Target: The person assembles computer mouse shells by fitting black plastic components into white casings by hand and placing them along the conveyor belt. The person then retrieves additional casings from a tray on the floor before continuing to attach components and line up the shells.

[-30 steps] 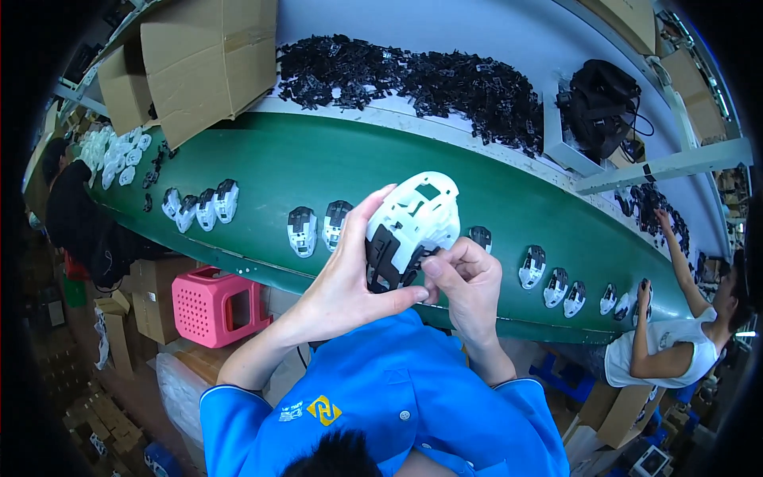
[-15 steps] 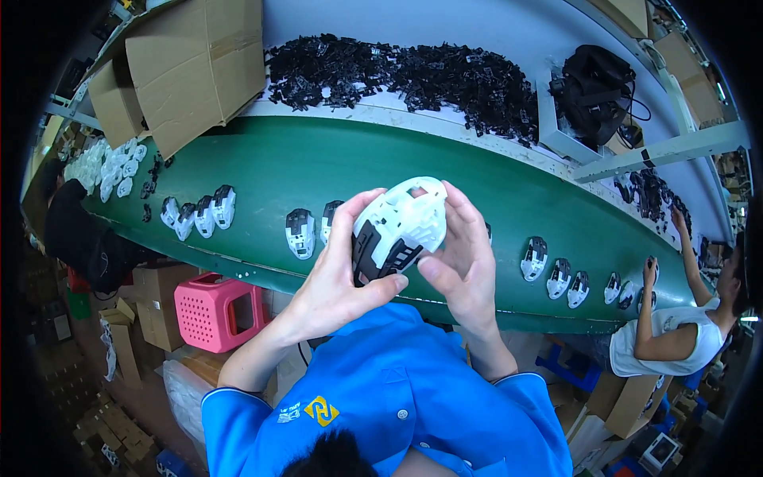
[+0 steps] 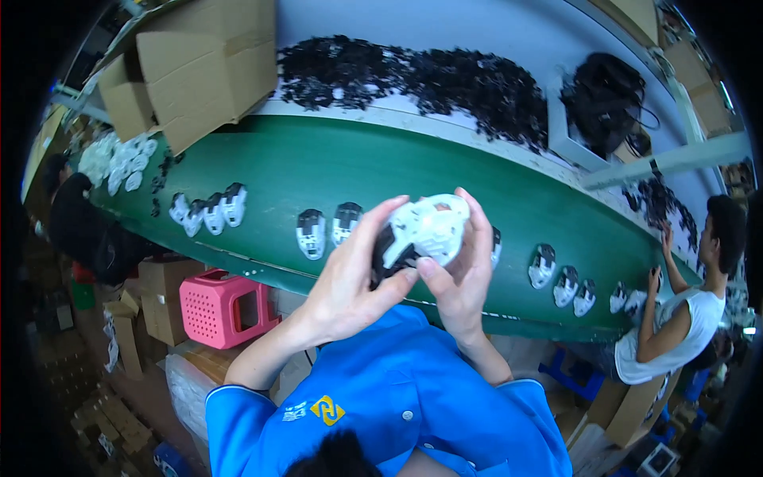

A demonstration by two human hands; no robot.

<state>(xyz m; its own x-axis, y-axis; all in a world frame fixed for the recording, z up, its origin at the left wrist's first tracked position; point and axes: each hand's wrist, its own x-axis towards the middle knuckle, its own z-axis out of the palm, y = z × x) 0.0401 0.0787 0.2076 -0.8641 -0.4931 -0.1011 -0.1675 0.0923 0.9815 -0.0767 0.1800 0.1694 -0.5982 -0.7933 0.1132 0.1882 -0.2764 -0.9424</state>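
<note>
Held shell (image 3: 433,225), cardboard box (image 3: 199,75), pink stool (image 3: 211,314)

Long green worktable (image 3: 278,159), pink plastic stool (image 3: 211,312) at its near side, dim reddish-brown floor (image 3: 153,378) at left.

White-and-black oval plastic shell (image 3: 435,226) blurred, sides partly covered by hands (image 3: 350,278). Similar white-and-black shell (image 3: 497,248) just right, mostly hidden. Black plastic heap (image 3: 477,87) beyond: pieces indistinct.

The place looked like a factory workshop: a long green desk (image 3: 274,159) carried many white-and-black shells (image 3: 311,238), small black parts (image 3: 485,89) lay heaped behind it, and a co-worker (image 3: 675,330) was near its right end.
</note>
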